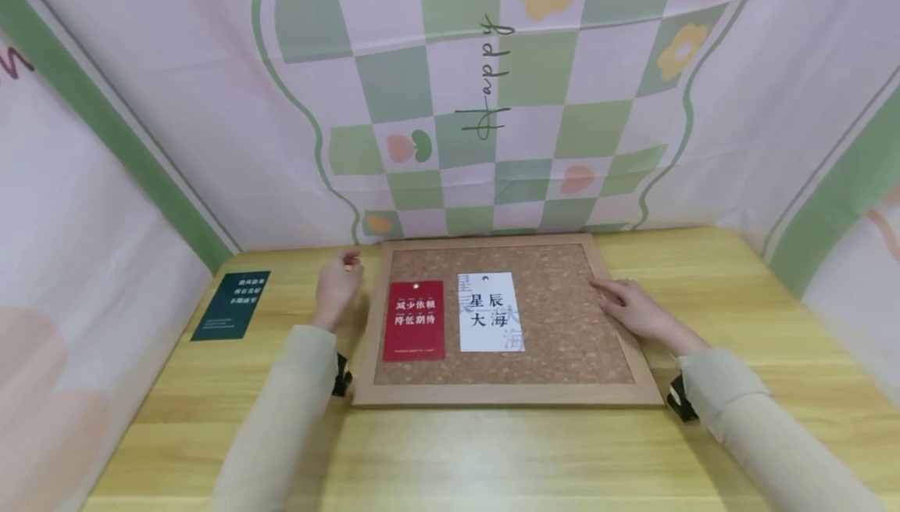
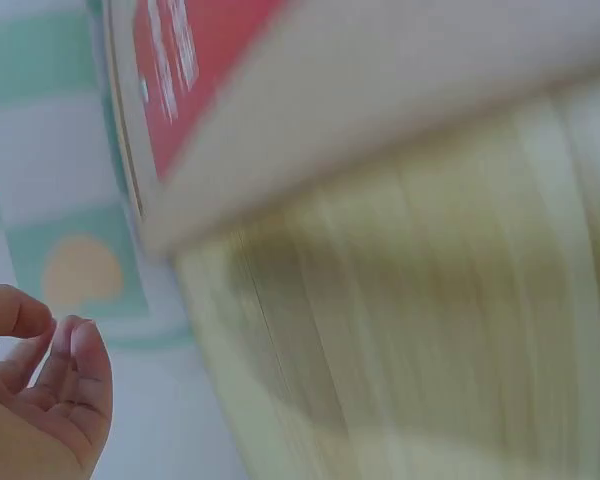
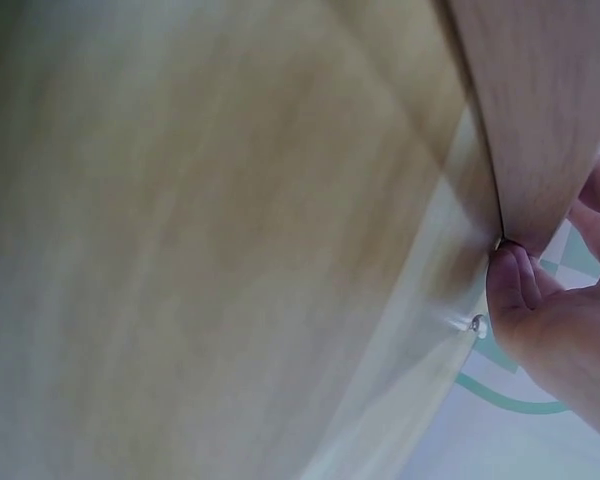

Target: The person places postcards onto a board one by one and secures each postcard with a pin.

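A wood-framed cork board (image 1: 562, 324) lies on the table, bearing a red card (image 1: 415, 344) and a white card (image 1: 485, 340), both with printed characters. My right hand (image 1: 636, 309) grips the board's right frame edge, fingertips bent at the wooden rim (image 3: 540, 120) in the right wrist view. Off the board's upper left corner is my left hand (image 1: 337, 289). Its fingers are loosely bent, the thumb close to the fingertips (image 2: 88, 345), and nothing shows between them.
A dark green printed card (image 1: 232, 309) lies on the table (image 1: 478, 457) at far left. In the right wrist view a small shiny pin-like piece (image 3: 478, 325) sits beside the right hand. A checkered curtain (image 1: 464, 82) hangs right behind the board.
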`<state>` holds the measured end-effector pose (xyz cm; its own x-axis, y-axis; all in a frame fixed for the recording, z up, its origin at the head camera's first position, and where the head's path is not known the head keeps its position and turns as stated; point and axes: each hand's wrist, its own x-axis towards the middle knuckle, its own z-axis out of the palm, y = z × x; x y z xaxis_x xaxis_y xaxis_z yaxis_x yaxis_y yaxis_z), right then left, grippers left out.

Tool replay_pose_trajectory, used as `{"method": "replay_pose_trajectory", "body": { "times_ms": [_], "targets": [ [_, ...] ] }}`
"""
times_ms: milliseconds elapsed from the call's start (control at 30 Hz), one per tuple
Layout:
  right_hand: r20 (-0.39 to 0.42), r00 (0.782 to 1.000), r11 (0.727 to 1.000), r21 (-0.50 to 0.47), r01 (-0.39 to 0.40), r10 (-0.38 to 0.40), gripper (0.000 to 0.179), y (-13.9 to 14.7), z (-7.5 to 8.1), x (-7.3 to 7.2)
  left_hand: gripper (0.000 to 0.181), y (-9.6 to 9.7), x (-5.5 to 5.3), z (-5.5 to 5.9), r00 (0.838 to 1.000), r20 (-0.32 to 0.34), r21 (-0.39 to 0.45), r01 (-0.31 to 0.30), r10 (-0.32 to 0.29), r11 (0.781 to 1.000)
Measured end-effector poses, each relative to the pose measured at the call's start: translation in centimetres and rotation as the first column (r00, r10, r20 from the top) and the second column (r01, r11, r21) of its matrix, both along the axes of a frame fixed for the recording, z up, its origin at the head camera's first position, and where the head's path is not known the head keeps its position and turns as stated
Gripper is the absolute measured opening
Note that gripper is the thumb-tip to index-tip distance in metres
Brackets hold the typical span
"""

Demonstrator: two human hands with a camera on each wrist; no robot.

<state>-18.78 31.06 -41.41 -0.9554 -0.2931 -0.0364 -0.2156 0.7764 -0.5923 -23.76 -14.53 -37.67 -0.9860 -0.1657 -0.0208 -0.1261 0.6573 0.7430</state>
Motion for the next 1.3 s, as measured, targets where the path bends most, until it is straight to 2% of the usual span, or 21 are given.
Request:
{"method": "replay_pose_trajectory", "body": {
  "times_ms": [133, 300, 567, 767, 900, 1100, 1200, 1300],
  "targets": [
    [0.004, 1.0, 1.0, -0.003, 0.004, -0.004, 0.046, -0.1, 0.0, 0.0, 0.044, -3.4, 0.2, 0.2, 0.996, 0.046, -0.033, -0.07, 0.071, 0.997],
    [-0.01, 1.0, 1.0, -0.008, -0.003, 0.003, 0.045, 0.0, -0.1, 0.0, 0.046, -6.9, 1.3, 0.2, 0.984, 0.051, -0.032, -0.171, 0.172, 0.985],
    [-0.024, 1.0, 1.0, -0.003, -0.008, 0.008, 0.044, 0.1, -0.2, 0.0, 0.054, -11.1, 2.2, -0.2, 0.964, 0.093, -0.051, -0.246, 0.25, 0.968],
    [0.002, 1.0, 1.0, -0.006, 0.006, -0.006, 0.045, 0.0, -0.1, 0.2, 0.055, -13.0, 3.0, -0.1, 0.955, 0.101, -0.065, -0.275, 0.28, 0.959],
    [0.005, 1.0, 1.0, -0.009, 0.012, -0.012, 0.046, 0.0, -0.1, 0.1, 0.055, -13.9, 3.6, -0.2, 0.947, 0.139, -0.056, -0.285, 0.29, 0.957],
    [0.011, 1.0, 1.0, -0.011, 0.015, -0.015, 0.046, 0.1, -0.2, 0.0, 0.057, -15.0, 4.2, -1.1, 0.935, 0.202, -0.075, -0.283, 0.292, 0.956],
    [0.009, 1.0, 1.0, -0.011, 0.015, -0.015, 0.046, 0.1, -0.2, 0.0, 0.058, -15.4, 4.3, -1.6, 0.932, 0.223, -0.093, -0.272, 0.286, 0.958],
    [0.001, 1.0, 1.0, -0.009, 0.012, -0.012, 0.046, 0.1, -0.3, 0.0, 0.058, -15.8, 4.3, -2.1, 0.924, 0.235, -0.101, -0.286, 0.302, 0.953]
  ]
}}
